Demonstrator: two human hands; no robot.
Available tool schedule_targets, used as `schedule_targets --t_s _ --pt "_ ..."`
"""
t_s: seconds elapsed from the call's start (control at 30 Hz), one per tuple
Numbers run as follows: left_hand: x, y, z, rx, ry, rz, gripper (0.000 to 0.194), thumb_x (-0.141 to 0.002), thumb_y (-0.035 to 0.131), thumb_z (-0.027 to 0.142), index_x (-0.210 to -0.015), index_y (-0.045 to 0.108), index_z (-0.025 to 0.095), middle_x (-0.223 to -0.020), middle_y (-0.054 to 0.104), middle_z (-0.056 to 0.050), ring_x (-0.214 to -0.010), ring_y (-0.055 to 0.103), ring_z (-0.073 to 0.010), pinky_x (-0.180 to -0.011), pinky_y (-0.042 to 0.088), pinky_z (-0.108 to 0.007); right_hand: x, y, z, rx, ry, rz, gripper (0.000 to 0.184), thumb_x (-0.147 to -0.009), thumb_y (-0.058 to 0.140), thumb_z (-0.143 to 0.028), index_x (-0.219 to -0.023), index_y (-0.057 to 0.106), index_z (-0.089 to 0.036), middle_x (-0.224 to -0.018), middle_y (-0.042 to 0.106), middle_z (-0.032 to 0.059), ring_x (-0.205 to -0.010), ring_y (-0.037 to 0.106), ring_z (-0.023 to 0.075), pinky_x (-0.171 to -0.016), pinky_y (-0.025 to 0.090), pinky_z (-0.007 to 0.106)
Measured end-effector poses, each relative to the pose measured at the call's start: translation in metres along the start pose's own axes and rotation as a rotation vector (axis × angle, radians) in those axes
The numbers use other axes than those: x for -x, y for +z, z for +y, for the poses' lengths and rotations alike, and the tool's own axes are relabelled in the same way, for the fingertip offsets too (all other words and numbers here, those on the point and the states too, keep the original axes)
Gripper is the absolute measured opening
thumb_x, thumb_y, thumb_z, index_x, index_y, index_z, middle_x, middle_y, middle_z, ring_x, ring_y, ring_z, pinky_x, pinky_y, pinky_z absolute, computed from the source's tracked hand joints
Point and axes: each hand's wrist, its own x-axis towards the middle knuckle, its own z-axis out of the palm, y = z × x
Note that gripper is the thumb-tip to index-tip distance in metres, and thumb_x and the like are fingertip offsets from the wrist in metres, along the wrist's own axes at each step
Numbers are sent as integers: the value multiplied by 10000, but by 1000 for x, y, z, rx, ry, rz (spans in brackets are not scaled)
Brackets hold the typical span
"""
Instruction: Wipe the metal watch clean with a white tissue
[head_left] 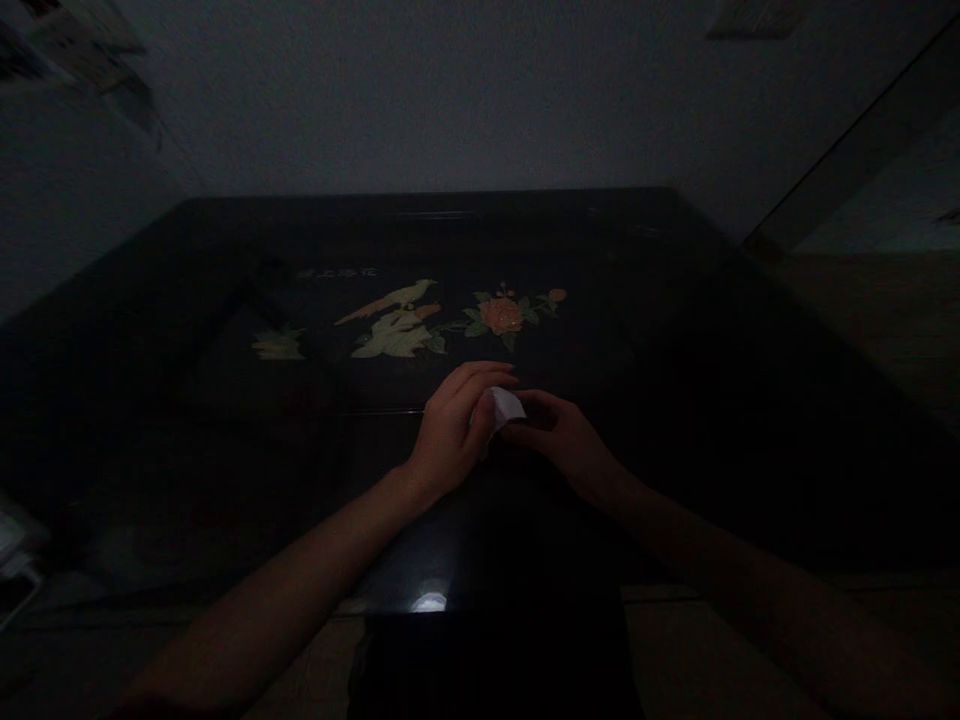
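Note:
Between my two hands, above the dark glossy table [247, 470], is a small piece of white paper [508, 405] that looks folded. My left hand [459, 420] is closed around its left side, with the thumb pressed against it. From the right, the fingers of my right hand [562, 432] close on the paper's right edge. The lower part of the paper is hidden behind my left thumb and palm. The room is very dim, so finer detail on the paper does not show.
Colored bird figures [397, 320] and a pink flower [501, 315] decorate the tabletop beyond my hands. A pale wall [420, 100] rises behind the table. At the far left edge stands a white object [15, 550], partly cut off.

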Motion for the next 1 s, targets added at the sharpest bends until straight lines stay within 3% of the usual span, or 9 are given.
schedule_targets --t_s 0.23,0.57,0.77,1.0 --pt "-3 1 2 130 -106 39 367 -958 356 352 -943 676 171 -1042 679 -97 -1008 609 -202 -913 452 -357 1 2 0 -10 40 14 382 -530 849 -282 -864 680 -209 -891 725 12 -908 664 211 -898 479 392" --pt "-7 7 -3 644 -652 151 336 -850 447 388 -871 692 159 -906 719 -62 -833 659 -202 -761 503 -312 0 0 1 -34 70 25 455 -486 874 -287 -893 685 -216 -953 736 32 -959 667 223 -943 474 417" --pt "-10 12 -4 1072 -856 115 361 -815 436 395 -930 673 148 -998 720 -99 -984 662 -250 -907 496 -384 2 0 -2 -56 27 -22 464 -528 867 -325 -944 696 -212 -1004 733 42 -1002 657 239 -975 454 427" --pt "-10 15 -3 1225 -917 47 433 -848 382 424 -1030 663 150 -1118 692 -118 -1138 601 -278 -925 505 -415 2 0 1 -106 -2 -81 462 -592 837 -335 -1017 699 -217 -1102 706 60 -1047 637 230 -1015 425 430"
